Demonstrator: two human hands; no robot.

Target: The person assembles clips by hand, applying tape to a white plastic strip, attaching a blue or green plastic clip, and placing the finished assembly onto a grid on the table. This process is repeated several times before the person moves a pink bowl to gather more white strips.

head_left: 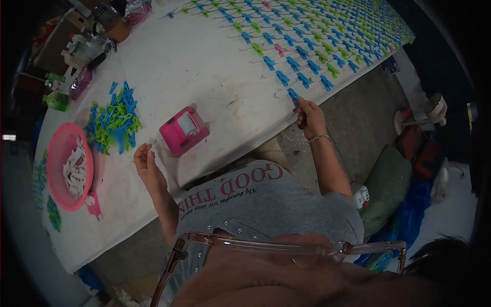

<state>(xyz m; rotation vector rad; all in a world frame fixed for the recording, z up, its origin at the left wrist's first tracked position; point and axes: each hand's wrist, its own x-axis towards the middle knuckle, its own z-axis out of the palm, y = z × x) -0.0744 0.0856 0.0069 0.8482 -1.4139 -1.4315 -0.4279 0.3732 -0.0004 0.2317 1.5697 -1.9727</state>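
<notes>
Reference landmark: the bright pink, box-shaped plastic holder with a pale insert (184, 131), positioned on the white-covered table (169, 56).

Right hand (311, 118): located to the right of the holder, at the near table edge. The thumb and fingers are closed in a pinch on 1 small blue plastic clip (293, 94). The clip projects from the fingertips, away from the wrist, toward the table surface. A thin, pale curved strand (280, 93) extends at its left side.

Left hand (149, 162): located to the left of the holder, on its near side. Fingers are loosely curled and released, with the fingertips near the loose pile of blue and green plastic clips (113, 118).

Clip rows (317, 43): located beyond and to the right of the holder; mostly blue and green clips, with a few pink.

Round pink plastic basin (54, 171): located to the left of the holder, past the loose pile; contains slender white pieces (75, 171).
</notes>
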